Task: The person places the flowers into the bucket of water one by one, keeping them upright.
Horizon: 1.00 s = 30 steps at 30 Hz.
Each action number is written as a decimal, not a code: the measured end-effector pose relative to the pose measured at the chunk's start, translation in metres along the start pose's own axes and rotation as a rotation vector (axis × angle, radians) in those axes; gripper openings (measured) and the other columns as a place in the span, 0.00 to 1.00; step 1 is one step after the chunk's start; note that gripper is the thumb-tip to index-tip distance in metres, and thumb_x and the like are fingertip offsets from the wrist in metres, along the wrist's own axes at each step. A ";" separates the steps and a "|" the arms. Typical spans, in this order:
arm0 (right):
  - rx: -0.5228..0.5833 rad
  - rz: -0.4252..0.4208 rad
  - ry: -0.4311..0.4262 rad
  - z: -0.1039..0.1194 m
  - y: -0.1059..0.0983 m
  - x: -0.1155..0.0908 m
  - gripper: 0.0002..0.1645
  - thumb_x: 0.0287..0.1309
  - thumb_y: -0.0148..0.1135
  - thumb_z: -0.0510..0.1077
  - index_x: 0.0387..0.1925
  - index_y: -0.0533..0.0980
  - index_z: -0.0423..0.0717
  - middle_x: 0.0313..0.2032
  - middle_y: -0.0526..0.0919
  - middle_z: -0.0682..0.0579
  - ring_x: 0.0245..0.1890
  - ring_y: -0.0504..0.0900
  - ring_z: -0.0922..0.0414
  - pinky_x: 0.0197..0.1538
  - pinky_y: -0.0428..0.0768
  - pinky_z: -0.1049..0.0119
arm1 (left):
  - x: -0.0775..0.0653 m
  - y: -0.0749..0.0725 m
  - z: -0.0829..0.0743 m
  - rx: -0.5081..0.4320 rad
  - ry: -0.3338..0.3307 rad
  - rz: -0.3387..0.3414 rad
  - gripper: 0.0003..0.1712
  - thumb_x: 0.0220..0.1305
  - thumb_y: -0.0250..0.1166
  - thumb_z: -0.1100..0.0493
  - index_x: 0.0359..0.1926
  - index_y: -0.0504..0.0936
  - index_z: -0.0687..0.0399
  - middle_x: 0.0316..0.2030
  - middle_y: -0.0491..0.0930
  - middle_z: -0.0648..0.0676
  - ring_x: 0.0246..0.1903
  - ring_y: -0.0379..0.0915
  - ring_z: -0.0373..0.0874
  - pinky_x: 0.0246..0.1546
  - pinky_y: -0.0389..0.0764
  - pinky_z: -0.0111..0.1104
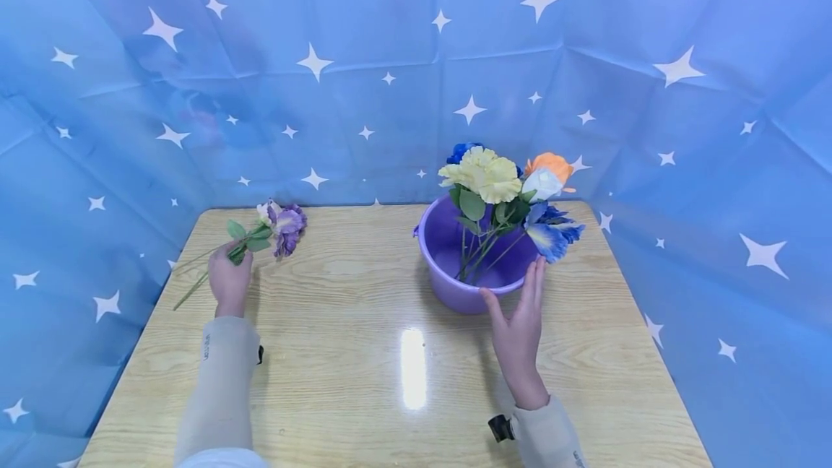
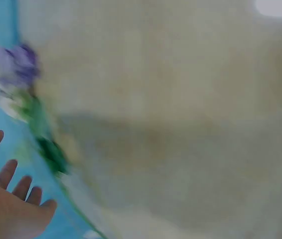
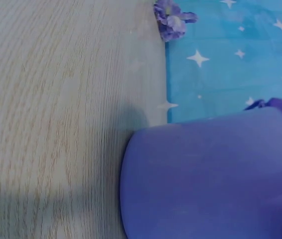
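My left hand is over the stems of flowers at the table's left side. One bloom is purple, with a smaller white flower beside it and green leaves. In the left wrist view, the spread fingers stand beside the green stem, not wrapped round it. My right hand touches the near right rim of a purple bucket, thumb and fingers extended. Inside the bucket stand yellow flowers, a white one, an orange one and blue ones.
The bucket stands upright on a light wooden table, toward its far right. A blue cloth with white stars hangs behind the table and along both sides. A bright reflection lies on the tabletop between the arms.
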State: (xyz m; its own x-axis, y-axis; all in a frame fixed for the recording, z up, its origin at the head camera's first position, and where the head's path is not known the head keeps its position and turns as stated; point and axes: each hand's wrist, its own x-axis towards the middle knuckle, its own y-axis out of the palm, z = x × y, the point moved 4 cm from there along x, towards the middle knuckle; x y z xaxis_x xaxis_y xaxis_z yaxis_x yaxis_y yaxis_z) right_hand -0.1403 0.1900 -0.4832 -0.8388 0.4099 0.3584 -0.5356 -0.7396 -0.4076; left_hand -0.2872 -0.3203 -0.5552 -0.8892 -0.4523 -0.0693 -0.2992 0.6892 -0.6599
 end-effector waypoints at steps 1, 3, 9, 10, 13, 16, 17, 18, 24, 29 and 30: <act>0.001 0.000 0.001 0.000 0.000 0.000 0.56 0.59 0.71 0.46 0.77 0.47 0.36 0.80 0.41 0.48 0.80 0.43 0.48 0.79 0.49 0.47 | 0.000 -0.002 0.010 0.022 -0.015 0.008 0.32 0.73 0.53 0.53 0.73 0.62 0.63 0.75 0.53 0.67 0.72 0.53 0.67 0.70 0.61 0.59; 0.000 0.002 0.002 0.000 0.000 0.000 0.57 0.59 0.71 0.46 0.77 0.47 0.36 0.80 0.41 0.49 0.80 0.43 0.48 0.79 0.49 0.47 | 0.000 -0.005 0.028 0.095 -0.043 0.030 0.35 0.74 0.51 0.52 0.75 0.56 0.65 0.77 0.44 0.69 0.76 0.42 0.68 0.74 0.53 0.59; -0.002 0.018 0.017 0.000 0.001 0.000 0.57 0.60 0.70 0.48 0.78 0.46 0.38 0.80 0.40 0.50 0.80 0.42 0.48 0.79 0.48 0.46 | -0.006 -0.013 0.054 0.269 -0.093 0.091 0.36 0.74 0.46 0.55 0.76 0.50 0.69 0.75 0.47 0.74 0.73 0.45 0.72 0.75 0.50 0.58; 0.000 0.020 0.019 0.000 0.000 0.000 0.57 0.60 0.70 0.48 0.78 0.45 0.39 0.80 0.40 0.50 0.80 0.42 0.48 0.79 0.48 0.46 | -0.007 -0.013 0.054 0.276 -0.092 0.090 0.35 0.74 0.46 0.57 0.75 0.51 0.68 0.73 0.51 0.74 0.72 0.48 0.72 0.73 0.53 0.59; 0.005 0.019 0.019 0.001 0.000 0.000 0.56 0.61 0.69 0.49 0.78 0.45 0.39 0.80 0.39 0.50 0.80 0.42 0.48 0.79 0.48 0.46 | -0.010 -0.015 0.051 0.283 -0.084 0.064 0.28 0.74 0.46 0.61 0.72 0.62 0.66 0.69 0.60 0.73 0.67 0.58 0.71 0.67 0.64 0.60; 0.009 0.018 0.017 0.001 0.000 0.000 0.56 0.61 0.69 0.50 0.78 0.45 0.39 0.80 0.39 0.50 0.80 0.42 0.48 0.79 0.48 0.45 | -0.013 -0.014 0.046 0.317 -0.077 0.036 0.22 0.74 0.49 0.64 0.65 0.74 0.62 0.63 0.69 0.71 0.61 0.67 0.69 0.56 0.74 0.59; 0.011 0.016 0.015 0.001 0.000 0.000 0.56 0.61 0.69 0.49 0.78 0.45 0.39 0.80 0.40 0.50 0.80 0.42 0.48 0.79 0.49 0.45 | -0.014 -0.014 0.045 0.335 -0.072 0.033 0.21 0.73 0.50 0.64 0.63 0.76 0.61 0.61 0.71 0.71 0.59 0.69 0.69 0.53 0.75 0.58; 0.010 0.015 0.013 0.001 0.000 0.000 0.56 0.61 0.69 0.49 0.78 0.45 0.39 0.80 0.40 0.50 0.80 0.42 0.48 0.79 0.49 0.45 | -0.015 -0.013 0.043 0.351 -0.067 0.031 0.20 0.73 0.51 0.64 0.61 0.78 0.60 0.60 0.72 0.70 0.58 0.70 0.68 0.50 0.76 0.58; 0.012 0.015 0.012 0.001 0.000 0.000 0.56 0.61 0.69 0.48 0.78 0.45 0.39 0.80 0.40 0.50 0.80 0.42 0.48 0.79 0.49 0.45 | -0.025 -0.001 0.033 0.392 -0.044 0.034 0.20 0.71 0.54 0.60 0.60 0.80 0.56 0.56 0.76 0.68 0.56 0.74 0.68 0.43 0.78 0.56; 0.012 0.009 0.001 0.002 0.000 0.000 0.56 0.60 0.70 0.47 0.78 0.46 0.37 0.80 0.40 0.47 0.80 0.42 0.47 0.79 0.49 0.46 | -0.030 0.010 0.026 0.385 -0.024 0.046 0.19 0.70 0.56 0.59 0.59 0.81 0.55 0.54 0.80 0.65 0.51 0.78 0.65 0.37 0.79 0.52; 0.012 0.009 -0.001 0.002 0.000 0.000 0.56 0.60 0.70 0.47 0.78 0.46 0.38 0.80 0.40 0.47 0.80 0.42 0.47 0.79 0.49 0.46 | -0.031 0.012 0.024 0.382 -0.015 0.045 0.19 0.70 0.56 0.59 0.58 0.82 0.55 0.53 0.80 0.65 0.50 0.78 0.65 0.36 0.79 0.51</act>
State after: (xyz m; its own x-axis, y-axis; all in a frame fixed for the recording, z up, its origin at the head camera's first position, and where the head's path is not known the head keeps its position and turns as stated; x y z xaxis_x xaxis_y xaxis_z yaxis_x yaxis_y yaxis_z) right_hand -0.1397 0.1892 -0.4816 -0.8433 0.4030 0.3555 -0.5271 -0.7494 -0.4006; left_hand -0.2548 -0.3117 -0.5787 -0.8925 -0.4364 -0.1138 -0.1064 0.4490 -0.8872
